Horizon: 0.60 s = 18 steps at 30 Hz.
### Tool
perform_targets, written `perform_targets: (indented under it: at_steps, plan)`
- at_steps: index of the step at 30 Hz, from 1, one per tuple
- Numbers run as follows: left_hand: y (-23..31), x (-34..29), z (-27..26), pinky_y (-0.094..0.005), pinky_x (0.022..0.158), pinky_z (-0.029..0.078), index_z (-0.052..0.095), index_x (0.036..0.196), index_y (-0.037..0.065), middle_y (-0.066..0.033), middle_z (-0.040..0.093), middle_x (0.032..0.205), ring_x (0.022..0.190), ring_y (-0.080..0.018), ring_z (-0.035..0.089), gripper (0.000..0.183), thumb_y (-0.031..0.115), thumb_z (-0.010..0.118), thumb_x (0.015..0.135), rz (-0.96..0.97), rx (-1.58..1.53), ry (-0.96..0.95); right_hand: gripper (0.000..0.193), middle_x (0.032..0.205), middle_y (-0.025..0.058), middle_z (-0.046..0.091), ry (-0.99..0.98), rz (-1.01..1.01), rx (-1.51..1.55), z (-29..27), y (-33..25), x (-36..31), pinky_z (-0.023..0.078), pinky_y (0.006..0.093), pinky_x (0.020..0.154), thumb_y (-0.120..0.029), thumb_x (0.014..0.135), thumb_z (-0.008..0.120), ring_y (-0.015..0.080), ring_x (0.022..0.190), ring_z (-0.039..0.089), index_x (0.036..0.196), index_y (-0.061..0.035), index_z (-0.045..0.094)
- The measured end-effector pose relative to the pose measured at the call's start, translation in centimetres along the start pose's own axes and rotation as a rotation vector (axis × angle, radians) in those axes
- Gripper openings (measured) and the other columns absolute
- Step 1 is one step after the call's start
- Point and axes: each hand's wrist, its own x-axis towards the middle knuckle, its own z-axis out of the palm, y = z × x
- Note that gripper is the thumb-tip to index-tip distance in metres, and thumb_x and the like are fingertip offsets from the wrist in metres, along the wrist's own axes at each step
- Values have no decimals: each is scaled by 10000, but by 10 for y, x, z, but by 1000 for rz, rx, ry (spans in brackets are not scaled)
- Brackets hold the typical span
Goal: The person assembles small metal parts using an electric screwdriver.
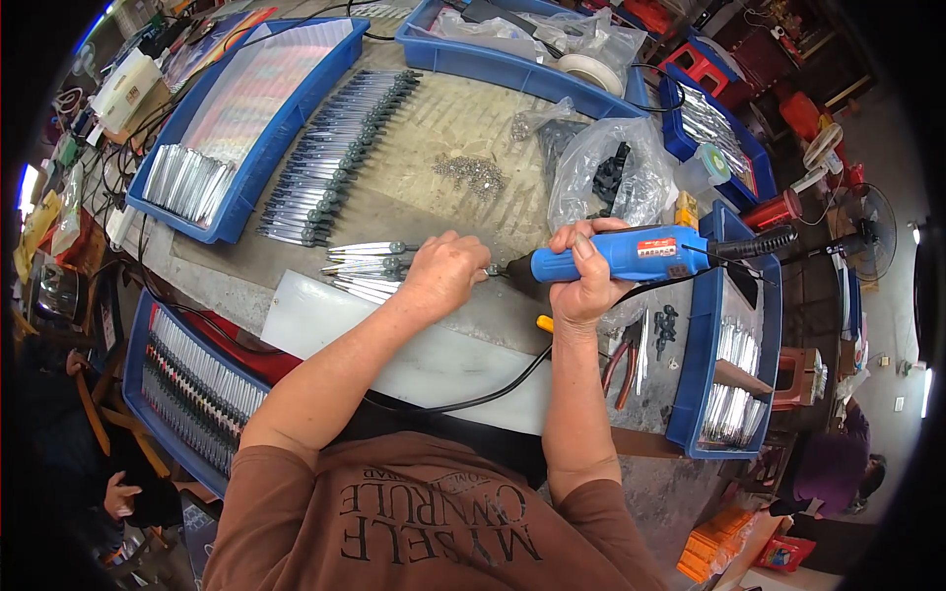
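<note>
My right hand (pixel 588 266) is wrapped round a blue electric screwdriver (pixel 631 254), which lies level with its dark nose pointing left. My left hand (pixel 448 274) is closed in a pinch right at the driver's tip. Between its fingers is a slim silver piece with a dark end (pixel 496 269), mostly hidden by the hand. Under and left of that hand lies a small fan of similar slim silver pieces (pixel 367 266). A long neat row of such pieces with dark ends (pixel 335 158) lies farther off to the left.
Small metal screws (pixel 471 174) lie heaped mid-table. A clear bag (pixel 611 167) holds black parts. Blue trays (pixel 236 222) with silver pieces stand left and right. Red-handled pliers (pixel 621 372) lie right of a white board (pixel 315 310). A black cord (pixel 483 399) crosses the front edge.
</note>
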Motion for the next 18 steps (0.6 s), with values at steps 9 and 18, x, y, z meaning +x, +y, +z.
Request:
perform_targets:
  at_steps: [9, 18]
  plan:
    - [0, 0, 0, -365, 666, 412, 558, 726, 67, -41, 565, 764, 745, -257, 521, 123, 109, 650, 655, -8, -3, -5, 370, 696, 86, 459, 7, 18, -3, 2, 0, 0, 434, 327, 592, -19, 656, 540, 190, 589, 489, 993, 3, 392]
    - [-1, 1, 0, -372, 682, 401, 558, 729, 82, -38, 552, 762, 763, -249, 519, 88, 111, 625, 678, -23, -15, -29, 371, 764, 44, 510, -168, 1, -361, 26, 16, 1, 435, 245, 564, 75, 663, 601, 110, 646, 510, 992, -2, 448]
